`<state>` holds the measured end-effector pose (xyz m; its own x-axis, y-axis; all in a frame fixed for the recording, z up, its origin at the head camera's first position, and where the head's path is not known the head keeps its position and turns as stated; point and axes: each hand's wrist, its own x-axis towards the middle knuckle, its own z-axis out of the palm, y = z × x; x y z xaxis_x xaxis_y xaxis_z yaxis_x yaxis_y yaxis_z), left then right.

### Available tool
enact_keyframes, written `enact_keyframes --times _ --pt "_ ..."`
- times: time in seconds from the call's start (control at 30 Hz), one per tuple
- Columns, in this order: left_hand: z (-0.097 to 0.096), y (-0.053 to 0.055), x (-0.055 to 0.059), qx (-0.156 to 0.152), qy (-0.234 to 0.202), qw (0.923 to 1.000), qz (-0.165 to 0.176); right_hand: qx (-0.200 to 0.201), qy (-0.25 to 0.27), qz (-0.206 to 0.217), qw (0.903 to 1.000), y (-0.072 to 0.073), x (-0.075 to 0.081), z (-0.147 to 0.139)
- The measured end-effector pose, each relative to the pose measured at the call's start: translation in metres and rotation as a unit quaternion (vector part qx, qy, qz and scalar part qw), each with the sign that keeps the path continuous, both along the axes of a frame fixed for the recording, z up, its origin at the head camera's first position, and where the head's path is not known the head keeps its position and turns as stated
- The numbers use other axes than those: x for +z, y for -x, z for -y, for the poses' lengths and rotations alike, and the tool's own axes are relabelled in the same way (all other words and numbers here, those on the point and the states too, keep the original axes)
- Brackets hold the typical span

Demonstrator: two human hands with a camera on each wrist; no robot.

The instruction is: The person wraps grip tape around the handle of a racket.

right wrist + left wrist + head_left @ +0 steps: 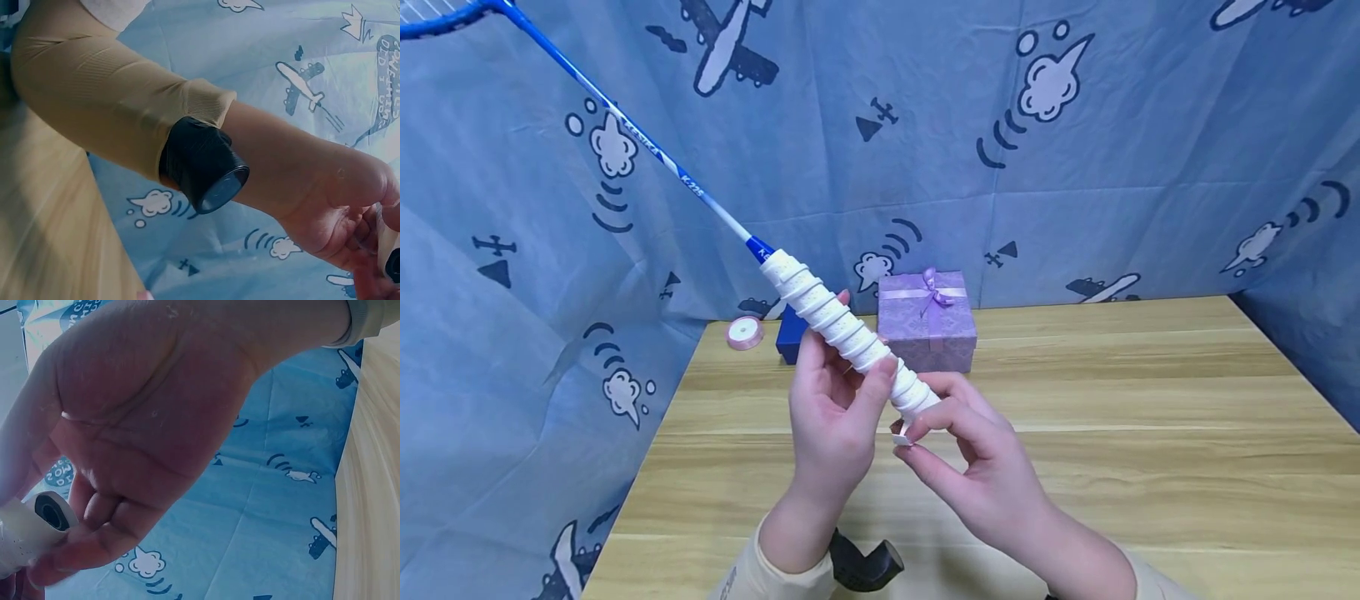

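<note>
A blue and white badminton racket (647, 146) slants from the upper left down to the middle of the head view. White grip tape (842, 329) winds in overlapping turns round its handle. My left hand (831, 425) holds the wrapped handle, with the thumb lying along its near side. At the butt end, my right hand (992, 462) pinches a short loose end of the tape between thumb and index finger. The handle's dark, hollow-looking end (51, 511) shows beside the fingers in the left wrist view. In the right wrist view it lies at the right edge, by the fingers.
Behind the hands on the wooden table (1150, 417) stand a purple gift box (925, 346) with a bow and a partly hidden dark blue box (790, 335). A pink-edged ribbon spool (745, 332) lies at the back left. Blue patterned cloth (1150, 167) hangs behind the table.
</note>
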<state>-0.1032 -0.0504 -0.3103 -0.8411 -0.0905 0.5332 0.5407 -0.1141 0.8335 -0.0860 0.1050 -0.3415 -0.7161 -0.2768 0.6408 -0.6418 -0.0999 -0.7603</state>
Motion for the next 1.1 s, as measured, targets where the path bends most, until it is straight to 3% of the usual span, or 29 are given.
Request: enact_keyframes --times 0.3,0.53,0.73,0.87,0.93,1.0,1.1 --pt "0.001 -0.001 0.004 0.010 0.021 0.9997 -0.013 -0.060 -0.021 0.036 0.9973 -0.002 0.009 -0.007" --pt "0.001 -0.002 0.006 0.010 0.019 0.9998 -0.003 -0.090 0.005 0.048 0.9947 0.000 0.012 -0.009" --pt "0.000 -0.001 0.007 0.007 0.008 0.9999 0.002 -0.087 0.046 0.050 0.9939 0.001 0.012 -0.009" --pt "0.000 -0.002 0.007 0.000 0.002 1.0000 0.002 -0.047 0.070 0.119 0.9893 0.004 0.014 -0.012" --pt "0.000 -0.002 0.006 -0.007 -0.003 1.0000 0.002 0.011 0.091 0.175 0.9803 0.008 0.015 -0.015" --pt "-0.001 -0.002 0.005 -0.020 -0.009 0.9997 0.006 0.106 0.119 0.233 0.9593 0.014 0.016 -0.020" --pt "-0.004 -0.001 0.001 -0.048 -0.017 0.9986 0.014 0.254 0.139 0.315 0.9040 0.024 0.012 -0.031"
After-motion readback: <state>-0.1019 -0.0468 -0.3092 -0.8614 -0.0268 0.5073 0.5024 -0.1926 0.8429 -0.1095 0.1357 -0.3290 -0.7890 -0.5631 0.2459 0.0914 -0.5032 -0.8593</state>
